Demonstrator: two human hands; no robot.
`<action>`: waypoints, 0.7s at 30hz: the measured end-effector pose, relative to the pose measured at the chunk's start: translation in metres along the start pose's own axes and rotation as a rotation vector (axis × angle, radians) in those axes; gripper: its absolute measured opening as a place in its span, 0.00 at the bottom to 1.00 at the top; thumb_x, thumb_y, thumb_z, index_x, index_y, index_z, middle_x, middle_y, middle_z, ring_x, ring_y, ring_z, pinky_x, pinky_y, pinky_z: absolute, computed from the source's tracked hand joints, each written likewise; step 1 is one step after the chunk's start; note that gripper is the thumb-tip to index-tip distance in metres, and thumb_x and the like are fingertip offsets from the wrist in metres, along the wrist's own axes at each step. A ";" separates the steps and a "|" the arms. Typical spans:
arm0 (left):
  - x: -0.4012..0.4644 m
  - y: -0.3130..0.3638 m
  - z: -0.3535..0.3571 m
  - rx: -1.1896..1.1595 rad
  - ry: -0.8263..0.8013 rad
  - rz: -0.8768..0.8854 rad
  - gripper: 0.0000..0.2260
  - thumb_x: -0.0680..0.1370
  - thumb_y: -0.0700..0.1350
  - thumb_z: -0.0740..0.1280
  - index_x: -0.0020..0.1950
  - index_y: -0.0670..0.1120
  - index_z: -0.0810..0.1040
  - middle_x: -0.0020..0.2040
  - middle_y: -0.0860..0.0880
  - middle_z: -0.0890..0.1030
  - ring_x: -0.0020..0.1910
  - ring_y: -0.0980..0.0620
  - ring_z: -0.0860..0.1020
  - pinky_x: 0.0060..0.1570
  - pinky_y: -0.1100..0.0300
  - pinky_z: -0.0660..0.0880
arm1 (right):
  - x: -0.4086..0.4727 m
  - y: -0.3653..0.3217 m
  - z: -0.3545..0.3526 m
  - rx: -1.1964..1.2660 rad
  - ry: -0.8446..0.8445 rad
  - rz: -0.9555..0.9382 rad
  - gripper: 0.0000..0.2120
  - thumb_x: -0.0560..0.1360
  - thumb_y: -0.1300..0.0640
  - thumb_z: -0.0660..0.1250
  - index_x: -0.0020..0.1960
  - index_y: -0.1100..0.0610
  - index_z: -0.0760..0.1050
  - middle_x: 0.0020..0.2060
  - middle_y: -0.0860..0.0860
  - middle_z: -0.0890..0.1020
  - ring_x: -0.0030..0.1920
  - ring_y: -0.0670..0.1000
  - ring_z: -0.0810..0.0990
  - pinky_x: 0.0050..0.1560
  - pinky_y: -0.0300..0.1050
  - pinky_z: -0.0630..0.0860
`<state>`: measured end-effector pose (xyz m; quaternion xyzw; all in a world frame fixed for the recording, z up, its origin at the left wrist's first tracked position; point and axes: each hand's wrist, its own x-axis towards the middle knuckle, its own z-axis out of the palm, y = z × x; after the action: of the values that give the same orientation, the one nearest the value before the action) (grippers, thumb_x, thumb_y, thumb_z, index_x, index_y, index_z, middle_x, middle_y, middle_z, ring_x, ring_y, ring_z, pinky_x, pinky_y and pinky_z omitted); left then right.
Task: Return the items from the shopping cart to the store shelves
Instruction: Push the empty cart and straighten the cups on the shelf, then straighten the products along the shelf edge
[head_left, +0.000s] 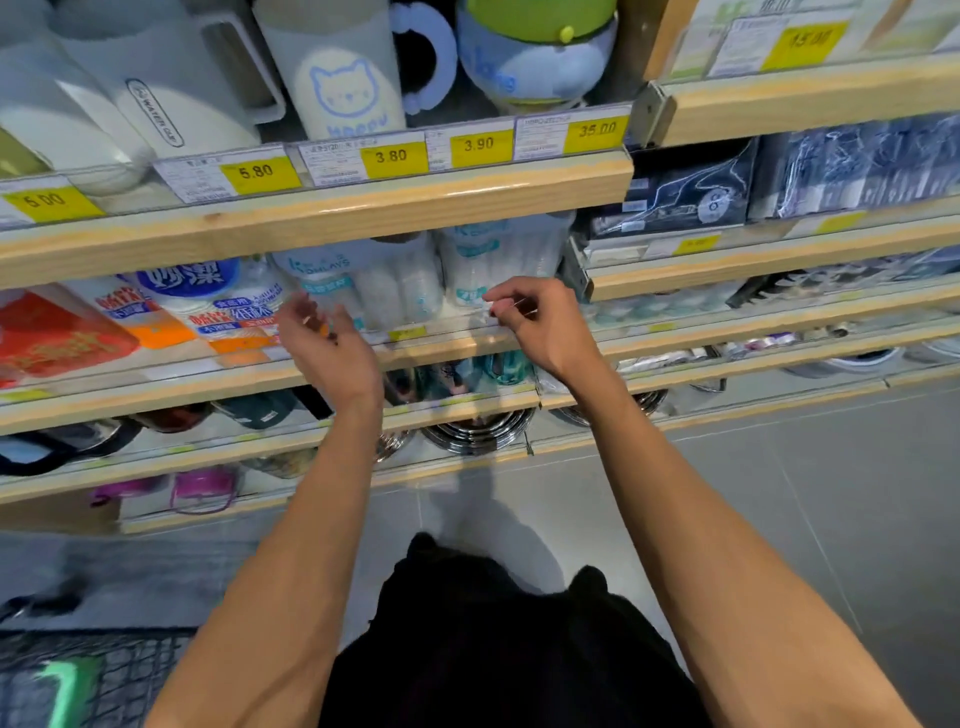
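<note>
Wooden-edged store shelves (363, 200) with yellow price tags (390, 156) stand over a grey tiled floor (779, 493), and the mesh shopping cart (78, 675) sits low at the left. The left hand (324, 338) hangs loosely open and holds nothing, just before the clear-wrapped packs of plastic cups (395, 286) on the second shelf. The right hand (535, 322) pinches the pack's thin film between curled fingertips.

The shopping cart (78, 680) is cut off at the near left corner. Left fingers (306, 312) are motion-blurred; price tags (408, 332) under them are unreadable.
</note>
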<state>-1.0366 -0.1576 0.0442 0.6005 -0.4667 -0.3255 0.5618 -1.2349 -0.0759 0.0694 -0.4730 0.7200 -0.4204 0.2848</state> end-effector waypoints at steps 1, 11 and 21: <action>0.001 0.003 0.001 0.017 -0.043 -0.011 0.14 0.79 0.37 0.63 0.65 0.39 0.70 0.59 0.41 0.75 0.52 0.50 0.75 0.51 0.66 0.74 | -0.007 0.005 -0.008 0.025 -0.001 0.013 0.10 0.78 0.62 0.65 0.52 0.55 0.84 0.41 0.50 0.85 0.44 0.48 0.84 0.52 0.47 0.82; 0.037 0.018 0.019 0.198 -0.119 -0.241 0.19 0.81 0.43 0.62 0.71 0.44 0.65 0.67 0.44 0.75 0.62 0.49 0.75 0.69 0.53 0.70 | -0.045 0.051 -0.073 0.082 -0.067 0.015 0.11 0.77 0.62 0.65 0.47 0.50 0.84 0.39 0.51 0.85 0.40 0.52 0.84 0.44 0.55 0.82; -0.111 0.032 0.092 -0.050 0.013 -0.187 0.06 0.77 0.33 0.61 0.48 0.43 0.70 0.37 0.53 0.71 0.35 0.61 0.71 0.42 0.67 0.70 | -0.019 0.052 -0.120 0.195 0.185 0.081 0.10 0.76 0.65 0.64 0.48 0.57 0.84 0.41 0.48 0.85 0.43 0.46 0.84 0.50 0.46 0.82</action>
<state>-1.1663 -0.0869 0.0466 0.6295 -0.3967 -0.3841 0.5466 -1.3477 -0.0076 0.0822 -0.3730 0.7175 -0.5182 0.2784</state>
